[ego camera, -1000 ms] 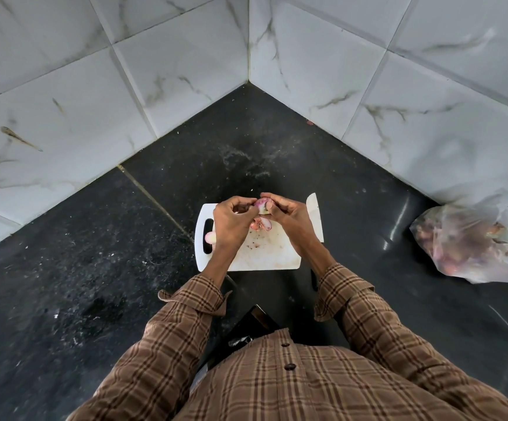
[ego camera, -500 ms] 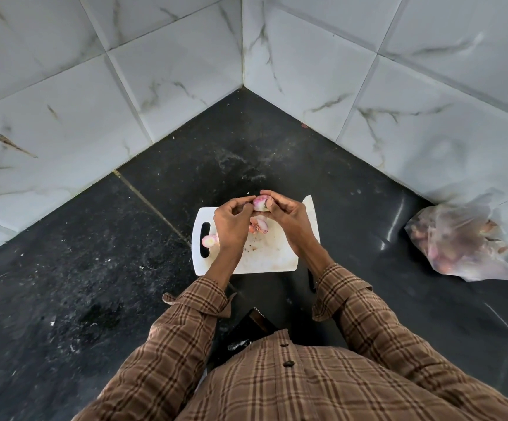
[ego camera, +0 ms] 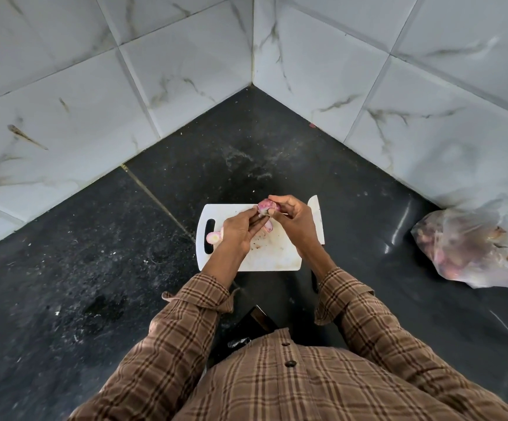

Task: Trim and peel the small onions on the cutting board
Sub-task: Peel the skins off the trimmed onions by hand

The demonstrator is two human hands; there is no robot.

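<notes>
A white cutting board lies on the black counter in front of me. Above its far edge my right hand pinches a small pink onion between thumb and fingers. My left hand reaches up to the same onion, its fingertips touching the onion's lower left side. A peeled onion rests on the board by the handle slot, left of my left hand. Pink skin pieces lie on the board under my hands. A knife blade lies along the board's right edge, partly hidden by my right hand.
A clear plastic bag of onions sits at the right against the marble-tiled wall. The tiled walls meet in a corner behind the board. The black counter is dusty, with small scraps scattered on it.
My left hand has dropped and stretched out, now touching the onion only with its fingertips. The right hand still holds the onion at about the same height.
</notes>
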